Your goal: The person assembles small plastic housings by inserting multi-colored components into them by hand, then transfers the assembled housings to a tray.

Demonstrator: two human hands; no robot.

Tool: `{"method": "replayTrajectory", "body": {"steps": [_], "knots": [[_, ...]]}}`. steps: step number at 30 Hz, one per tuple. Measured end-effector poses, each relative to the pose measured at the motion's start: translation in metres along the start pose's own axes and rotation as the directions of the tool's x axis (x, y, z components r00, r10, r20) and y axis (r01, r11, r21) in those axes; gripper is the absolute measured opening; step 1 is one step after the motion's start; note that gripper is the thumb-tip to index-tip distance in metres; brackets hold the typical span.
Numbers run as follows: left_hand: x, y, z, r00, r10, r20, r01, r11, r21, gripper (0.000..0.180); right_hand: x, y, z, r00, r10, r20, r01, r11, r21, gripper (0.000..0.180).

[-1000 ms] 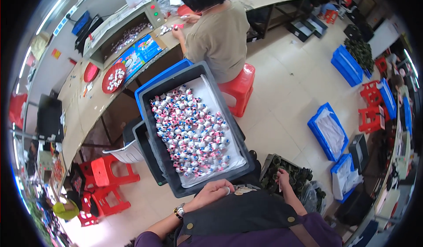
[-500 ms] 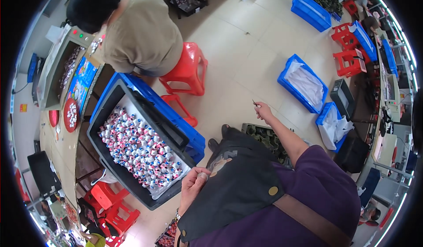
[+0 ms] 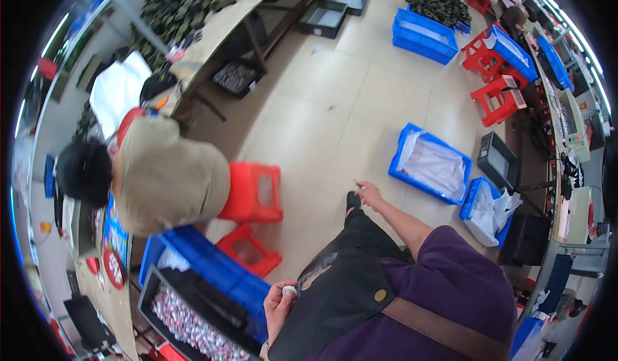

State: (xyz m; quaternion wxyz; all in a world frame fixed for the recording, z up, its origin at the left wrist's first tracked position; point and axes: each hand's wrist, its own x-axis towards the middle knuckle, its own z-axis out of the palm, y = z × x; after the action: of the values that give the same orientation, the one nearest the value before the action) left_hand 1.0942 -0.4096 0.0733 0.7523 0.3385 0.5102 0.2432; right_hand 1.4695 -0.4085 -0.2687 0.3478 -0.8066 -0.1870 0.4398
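My left hand (image 3: 277, 308) is closed at the front of my dark apron (image 3: 341, 296), with a small round white piece (image 3: 290, 291) pinched between thumb and fingers. Out ahead, my right hand (image 3: 369, 195) is closed around a thin, pointed tool (image 3: 358, 183); only its short tip shows, too small to name surely. Beyond the left hand, a black crate (image 3: 148, 300) holds many small white, pink and blue figures (image 3: 193, 325). It stands beside a blue crate (image 3: 219, 271), and neither hand touches it.
A person in a khaki top (image 3: 170, 174) sits on a red stool (image 3: 257, 193) at the left bench. Blue crates (image 3: 393, 168) with white liners stand on the floor to the right, near a black crate (image 3: 496, 158). Dark green pieces (image 3: 438, 3) are heaped far ahead.
I have walked forward: the crate of figures slid toward the lower left, and the seated person is now lower. More of the left bench shows. Both hands keep their hold.
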Motion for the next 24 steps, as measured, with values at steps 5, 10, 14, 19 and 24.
{"method": "replayTrajectory", "body": {"steps": [5, 10, 14, 19, 24], "knots": [[0.120, 0.054, 0.132, 0.941, 0.025, 0.336, -0.123, 0.954, 0.273, 0.020, 0.100, -0.046, -0.111, 0.983, -0.089, 0.159, 0.056, 0.977, 0.206, 0.051], [0.179, 0.123, 0.220, 0.946, -0.010, 0.324, -0.091, 0.952, 0.294, 0.021, 0.183, -0.036, -0.247, 0.997, 0.035, -0.076, -0.013, 0.962, 0.274, 0.042], [0.221, 0.157, 0.239, 0.981, 0.014, 0.194, -0.049, 0.983, 0.177, 0.019, 0.224, 0.021, -0.306, 0.977, 0.157, -0.144, -0.084, 0.906, 0.414, 0.040], [0.285, 0.203, 0.234, 0.986, 0.165, -0.014, -0.163, 0.983, 0.090, 0.018, 0.251, 0.059, -0.344, 0.936, 0.253, -0.244, -0.218, 0.963, 0.160, 0.035], [0.358, 0.266, 0.174, 0.948, 0.245, -0.205, -0.256, 0.966, -0.026, 0.021, 0.377, -0.001, -0.338, 0.950, 0.307, -0.055, -0.258, 0.871, 0.418, 0.039]]}}
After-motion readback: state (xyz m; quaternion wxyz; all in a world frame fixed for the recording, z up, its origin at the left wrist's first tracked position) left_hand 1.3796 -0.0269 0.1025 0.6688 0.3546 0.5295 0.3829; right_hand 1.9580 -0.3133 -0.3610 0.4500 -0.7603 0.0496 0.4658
